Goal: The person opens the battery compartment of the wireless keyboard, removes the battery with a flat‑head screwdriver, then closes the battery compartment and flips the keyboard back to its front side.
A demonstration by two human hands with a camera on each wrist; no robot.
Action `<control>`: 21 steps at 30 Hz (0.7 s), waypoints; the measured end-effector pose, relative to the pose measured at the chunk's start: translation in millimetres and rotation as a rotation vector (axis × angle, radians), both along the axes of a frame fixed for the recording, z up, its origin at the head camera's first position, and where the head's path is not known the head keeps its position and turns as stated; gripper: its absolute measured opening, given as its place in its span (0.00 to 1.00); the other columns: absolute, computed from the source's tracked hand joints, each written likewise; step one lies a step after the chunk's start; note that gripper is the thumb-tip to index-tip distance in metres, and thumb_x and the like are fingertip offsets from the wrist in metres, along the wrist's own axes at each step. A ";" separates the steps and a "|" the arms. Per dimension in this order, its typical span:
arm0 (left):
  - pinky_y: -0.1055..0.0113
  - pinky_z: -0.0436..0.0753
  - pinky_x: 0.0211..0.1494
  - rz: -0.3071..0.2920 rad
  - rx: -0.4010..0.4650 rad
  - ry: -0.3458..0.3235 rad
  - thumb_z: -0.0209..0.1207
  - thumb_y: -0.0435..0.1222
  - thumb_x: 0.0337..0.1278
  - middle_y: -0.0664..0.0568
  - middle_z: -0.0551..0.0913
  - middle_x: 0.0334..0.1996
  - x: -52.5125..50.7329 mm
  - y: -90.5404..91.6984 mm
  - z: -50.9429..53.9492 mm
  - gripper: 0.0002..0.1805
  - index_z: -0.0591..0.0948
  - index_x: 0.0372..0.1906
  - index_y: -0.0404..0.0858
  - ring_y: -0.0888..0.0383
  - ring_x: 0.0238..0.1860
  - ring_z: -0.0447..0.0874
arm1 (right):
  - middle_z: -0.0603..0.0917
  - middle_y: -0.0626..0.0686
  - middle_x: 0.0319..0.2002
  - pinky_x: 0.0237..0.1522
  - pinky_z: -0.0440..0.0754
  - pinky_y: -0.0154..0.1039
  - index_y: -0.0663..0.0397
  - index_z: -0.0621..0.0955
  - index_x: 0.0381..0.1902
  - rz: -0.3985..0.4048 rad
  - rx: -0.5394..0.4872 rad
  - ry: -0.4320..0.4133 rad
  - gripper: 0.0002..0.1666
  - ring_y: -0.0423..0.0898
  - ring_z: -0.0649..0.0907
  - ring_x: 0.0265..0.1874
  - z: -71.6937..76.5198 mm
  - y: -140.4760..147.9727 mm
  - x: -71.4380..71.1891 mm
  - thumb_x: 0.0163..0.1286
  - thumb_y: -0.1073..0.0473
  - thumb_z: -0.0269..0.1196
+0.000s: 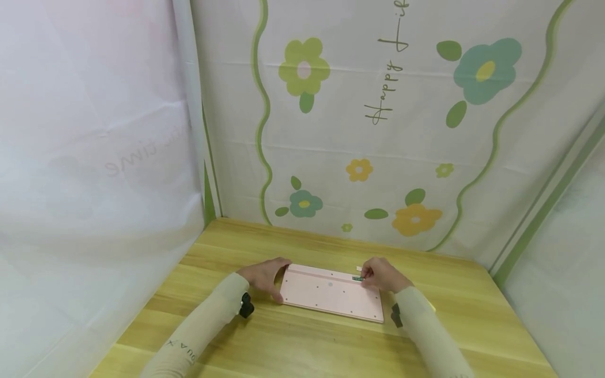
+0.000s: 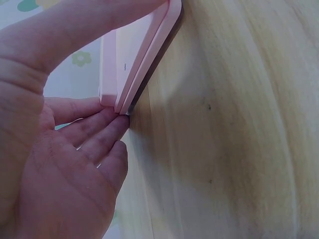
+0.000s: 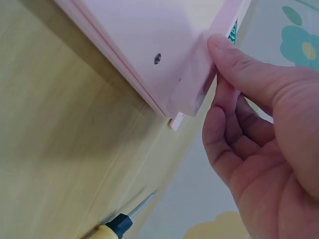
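A flat pink panel [image 1: 321,299] with several screws and a raised strip along its far side lies on the table. My left hand [image 1: 264,275] grips its left end, thumb at the near corner; the left wrist view shows the fingertips of that hand [image 2: 75,159] against the panel's edge [image 2: 142,64]. At the strip's right part, my right hand [image 1: 382,274] pinches a small green battery-like piece [image 1: 357,279] with thumb and forefinger. The right wrist view has this hand [image 3: 269,119] mostly covering the green piece [image 3: 233,33]; its other fingers are curled.
A small pale piece [image 1: 359,268] lies just behind the panel. On the right, a screwdriver [image 3: 118,225] with a yellow handle rests on the wooden table [image 1: 293,346]. Printed curtains [image 1: 331,131] stand at the back and both sides.
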State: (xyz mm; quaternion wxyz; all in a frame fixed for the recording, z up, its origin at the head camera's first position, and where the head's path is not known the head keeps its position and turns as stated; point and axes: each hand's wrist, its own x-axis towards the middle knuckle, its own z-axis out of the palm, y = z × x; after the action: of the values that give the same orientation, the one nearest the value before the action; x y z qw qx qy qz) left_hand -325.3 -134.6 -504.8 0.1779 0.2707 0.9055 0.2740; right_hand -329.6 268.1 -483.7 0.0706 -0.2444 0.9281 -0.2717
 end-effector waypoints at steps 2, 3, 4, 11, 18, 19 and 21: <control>0.46 0.63 0.84 -0.006 -0.001 0.001 0.85 0.47 0.39 0.41 0.61 0.82 -0.1 0.3 0.4 0.66 0.59 0.83 0.36 0.43 0.83 0.60 | 0.86 0.51 0.30 0.32 0.81 0.31 0.61 0.85 0.32 0.003 0.000 -0.014 0.06 0.41 0.79 0.29 0.7 1.0 0.1 0.63 0.71 0.74; 0.46 0.63 0.84 -0.010 0.000 0.001 0.85 0.47 0.40 0.41 0.61 0.82 -0.1 0.4 0.5 0.66 0.59 0.83 0.36 0.43 0.83 0.60 | 0.86 0.51 0.31 0.33 0.81 0.31 0.61 0.85 0.32 0.004 0.000 -0.018 0.06 0.41 0.79 0.30 0.9 1.6 0.2 0.63 0.71 0.74; 0.46 0.63 0.84 -0.014 0.000 0.001 0.85 0.48 0.40 0.41 0.62 0.82 0.0 0.5 0.5 0.66 0.59 0.83 0.36 0.43 0.82 0.60 | 0.86 0.51 0.31 0.33 0.81 0.31 0.61 0.85 0.32 0.004 -0.001 -0.019 0.06 0.41 0.79 0.30 1.1 2.1 0.6 0.63 0.71 0.74; 0.44 0.63 0.84 0.003 0.005 -0.007 0.86 0.47 0.39 0.41 0.60 0.83 -0.2 0.2 0.8 0.66 0.59 0.83 0.36 0.42 0.83 0.59 | 0.85 0.48 0.31 0.35 0.81 0.30 0.56 0.85 0.32 -0.034 0.017 0.004 0.07 0.41 0.79 0.31 -0.1 5.8 1.6 0.65 0.70 0.73; 0.45 0.63 0.84 -0.005 0.004 0.000 0.85 0.47 0.39 0.40 0.61 0.82 0.6 -0.3 1.2 0.66 0.59 0.83 0.35 0.42 0.83 0.59 | 0.84 0.47 0.31 0.32 0.80 0.31 0.53 0.85 0.32 -0.054 -0.002 0.033 0.06 0.40 0.79 0.31 2.1 21.8 2.4 0.66 0.66 0.74; 0.45 0.63 0.84 -0.005 0.003 0.003 0.85 0.47 0.39 0.40 0.61 0.82 0.7 -0.5 1.1 0.66 0.59 0.83 0.35 0.42 0.83 0.59 | 0.85 0.48 0.31 0.32 0.80 0.31 0.54 0.85 0.32 -0.049 -0.006 0.038 0.06 0.40 0.79 0.30 3.4 25.4 3.4 0.66 0.66 0.73; 0.46 0.62 0.85 -0.002 0.002 0.001 0.85 0.47 0.39 0.40 0.61 0.82 0.9 -0.7 1.3 0.66 0.59 0.83 0.35 0.42 0.83 0.59 | 0.85 0.48 0.31 0.32 0.81 0.31 0.55 0.86 0.33 -0.050 -0.016 0.045 0.05 0.39 0.79 0.30 5.6 33.6 5.7 0.66 0.66 0.73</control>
State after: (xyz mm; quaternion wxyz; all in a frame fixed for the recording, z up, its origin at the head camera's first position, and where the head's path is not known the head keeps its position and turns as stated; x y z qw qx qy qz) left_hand -324.4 -135.3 -503.4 0.1776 0.2721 0.9051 0.2743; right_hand -323.9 301.7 -478.1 0.0407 -0.2278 0.9331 -0.2752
